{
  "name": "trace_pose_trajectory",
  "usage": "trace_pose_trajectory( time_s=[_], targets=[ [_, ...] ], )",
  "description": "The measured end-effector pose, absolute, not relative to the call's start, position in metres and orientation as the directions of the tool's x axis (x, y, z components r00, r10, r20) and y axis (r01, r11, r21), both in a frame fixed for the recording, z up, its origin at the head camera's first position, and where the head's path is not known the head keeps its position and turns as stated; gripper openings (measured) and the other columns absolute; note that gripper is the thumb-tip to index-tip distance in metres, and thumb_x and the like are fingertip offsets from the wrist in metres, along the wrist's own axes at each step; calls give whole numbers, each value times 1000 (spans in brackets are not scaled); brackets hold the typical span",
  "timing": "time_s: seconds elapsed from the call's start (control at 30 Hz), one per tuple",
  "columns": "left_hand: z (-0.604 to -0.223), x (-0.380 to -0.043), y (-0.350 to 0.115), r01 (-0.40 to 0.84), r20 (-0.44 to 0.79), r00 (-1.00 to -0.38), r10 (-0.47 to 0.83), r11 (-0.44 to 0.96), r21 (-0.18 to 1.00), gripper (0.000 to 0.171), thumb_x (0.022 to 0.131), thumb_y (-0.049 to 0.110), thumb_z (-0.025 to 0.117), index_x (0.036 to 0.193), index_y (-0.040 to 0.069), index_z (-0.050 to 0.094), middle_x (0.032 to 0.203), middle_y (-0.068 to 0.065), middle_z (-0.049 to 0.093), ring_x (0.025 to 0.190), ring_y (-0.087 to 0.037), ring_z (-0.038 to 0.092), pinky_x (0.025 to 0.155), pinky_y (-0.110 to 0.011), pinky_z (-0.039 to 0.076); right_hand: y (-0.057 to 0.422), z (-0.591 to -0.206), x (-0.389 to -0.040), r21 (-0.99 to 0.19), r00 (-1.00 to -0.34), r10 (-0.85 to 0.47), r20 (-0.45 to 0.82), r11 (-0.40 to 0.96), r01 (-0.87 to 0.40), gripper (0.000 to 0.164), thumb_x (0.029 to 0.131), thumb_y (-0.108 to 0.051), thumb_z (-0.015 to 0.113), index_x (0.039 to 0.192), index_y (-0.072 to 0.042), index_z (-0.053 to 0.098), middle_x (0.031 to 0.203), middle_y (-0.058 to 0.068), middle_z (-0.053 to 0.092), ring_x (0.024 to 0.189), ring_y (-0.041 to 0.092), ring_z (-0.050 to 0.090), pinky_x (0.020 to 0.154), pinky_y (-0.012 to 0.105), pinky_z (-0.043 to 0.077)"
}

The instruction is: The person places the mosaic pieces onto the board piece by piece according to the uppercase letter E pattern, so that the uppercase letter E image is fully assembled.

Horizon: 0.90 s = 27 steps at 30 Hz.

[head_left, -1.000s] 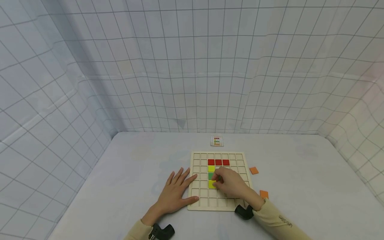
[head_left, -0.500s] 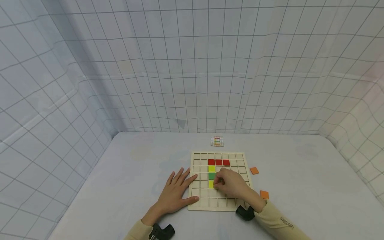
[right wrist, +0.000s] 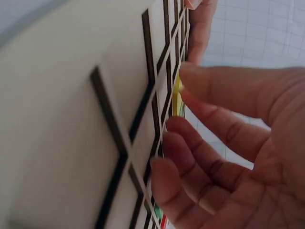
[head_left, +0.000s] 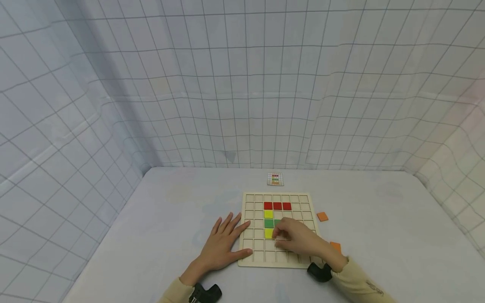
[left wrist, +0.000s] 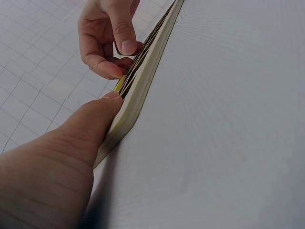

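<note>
A pale wooden grid board (head_left: 257, 256) lies on the white table. Three red tiles (head_left: 278, 206) form a row in its upper part. Below the leftmost red one run a yellow tile (head_left: 268, 214), a green tile (head_left: 269, 223) and a lower yellow tile (head_left: 268, 233). My right hand (head_left: 301, 240) hovers over the board with fingers bent and thumb apart from the index finger, whose tip is right at the lower yellow tile. Another green tile (head_left: 277, 221) is partly covered by this hand. My left hand (head_left: 219, 248) rests spread at the board's left edge, fingertips and thumb on the rim.
Two orange tiles lie on the table to the right, the far one (head_left: 322, 216) beyond the nearer one (head_left: 335, 247) beside my right wrist. A small card with a coloured grid pattern (head_left: 275, 179) lies behind the board. White gridded curtains (head_left: 242, 105) enclose the table.
My right thumb has moved away from the index finger, and the hand has shifted slightly right and nearer, uncovering part of the second green tile. My left hand has stayed in place.
</note>
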State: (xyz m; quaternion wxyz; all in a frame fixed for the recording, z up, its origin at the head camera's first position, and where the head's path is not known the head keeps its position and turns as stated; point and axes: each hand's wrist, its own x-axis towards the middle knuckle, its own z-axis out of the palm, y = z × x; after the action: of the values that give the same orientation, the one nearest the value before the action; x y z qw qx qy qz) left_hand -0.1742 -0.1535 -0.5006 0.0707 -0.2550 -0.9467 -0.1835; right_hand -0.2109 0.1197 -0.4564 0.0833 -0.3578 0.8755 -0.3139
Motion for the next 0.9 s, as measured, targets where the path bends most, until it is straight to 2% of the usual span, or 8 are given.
trace_pose_trajectory(
  time_s=[0.13, 0.23, 0.47, 0.63, 0.77, 0.9],
  targets=[
    [-500, -174, -153, 513, 233, -857, 459, 802, 306, 77, 87, 68, 47, 148, 23, 37, 155, -7, 24, 142, -29, 13, 110, -53, 5, 134, -458, -211, -676, -689, -714, 125, 447, -586, 10, 87, -16, 71, 97, -16, 67, 89, -9, 58, 79, 8, 52, 68, 25, 47],
    [-501, -174, -153, 513, 235, -857, 458, 802, 306, 77, 86, 69, 47, 148, 23, 38, 154, -6, 25, 142, -29, 13, 110, -53, 6, 145, -459, -211, -690, -711, -683, 166, 435, -579, 9, 89, -16, 69, 97, -15, 67, 91, -10, 60, 80, 7, 55, 66, 25, 49],
    [-503, -175, -154, 497, 211, -867, 451, 812, 306, 77, 86, 70, 45, 149, 27, 35, 156, -3, 21, 143, -26, 10, 111, -51, 3, 174, -457, -214, -679, -837, -520, 174, 552, -484, 3, 90, -15, 67, 91, -13, 70, 88, -11, 63, 77, 9, 57, 65, 27, 49],
    [-502, -175, -153, 494, 205, -869, 450, 811, 314, 77, 86, 71, 44, 149, 27, 35, 156, -2, 21, 143, -26, 9, 111, -49, 2, 193, -452, -219, -608, -902, -396, 174, 677, -414, 7, 88, -13, 69, 94, -12, 72, 96, -4, 67, 86, 18, 60, 72, 37, 49],
    [-501, -175, -153, 493, 201, -870, 450, 811, 315, 77, 86, 70, 44, 149, 27, 35, 156, -3, 21, 143, -26, 9, 111, -49, 2, 205, -451, -223, -550, -919, -357, 169, 739, -388, 19, 86, -11, 70, 104, -5, 72, 103, 6, 67, 98, 29, 59, 84, 49, 46],
    [-500, -174, -153, 492, 197, -870, 451, 810, 318, 77, 87, 70, 45, 149, 26, 35, 156, -3, 21, 143, -26, 9, 111, -49, 2, 215, -453, -226, -507, -914, -367, 172, 763, -402, 29, 85, -9, 70, 112, 2, 68, 112, 15, 65, 108, 39, 54, 91, 56, 41]
  ],
)
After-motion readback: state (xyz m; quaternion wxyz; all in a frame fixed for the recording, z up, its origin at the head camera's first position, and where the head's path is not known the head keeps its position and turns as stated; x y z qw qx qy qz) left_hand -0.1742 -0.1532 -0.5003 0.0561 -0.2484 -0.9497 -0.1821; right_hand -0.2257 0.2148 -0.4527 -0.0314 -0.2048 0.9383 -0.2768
